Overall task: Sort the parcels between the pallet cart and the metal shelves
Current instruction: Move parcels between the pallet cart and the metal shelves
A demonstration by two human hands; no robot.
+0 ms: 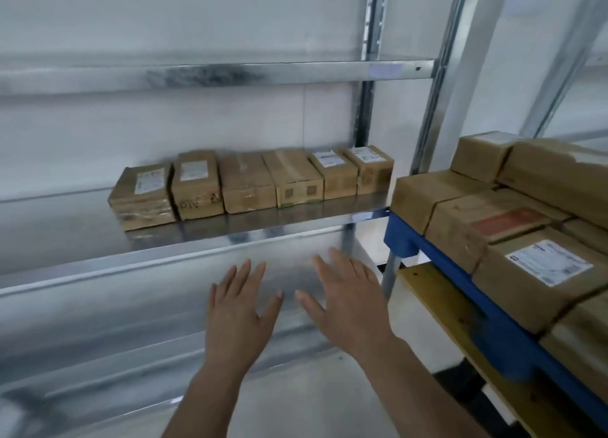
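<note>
Several brown cardboard parcels point(246, 182) stand in a row on the middle level of the metal shelves point(204, 240), some with white labels on top. To the right, the pallet cart point(404, 237) has a blue pallet loaded with several more parcels point(539, 273). My left hand point(238, 309) and my right hand point(348, 296) are stretched out side by side below the shelf edge, fingers straight and spread, holding nothing. Neither hand touches a parcel.
A higher shelf beam point(230, 72) crosses above the parcels. Shelf uprights point(437, 85) stand between the shelves and the cart. A yellow cart frame point(437, 306) runs under the blue pallet. White wall lies behind, pale floor below.
</note>
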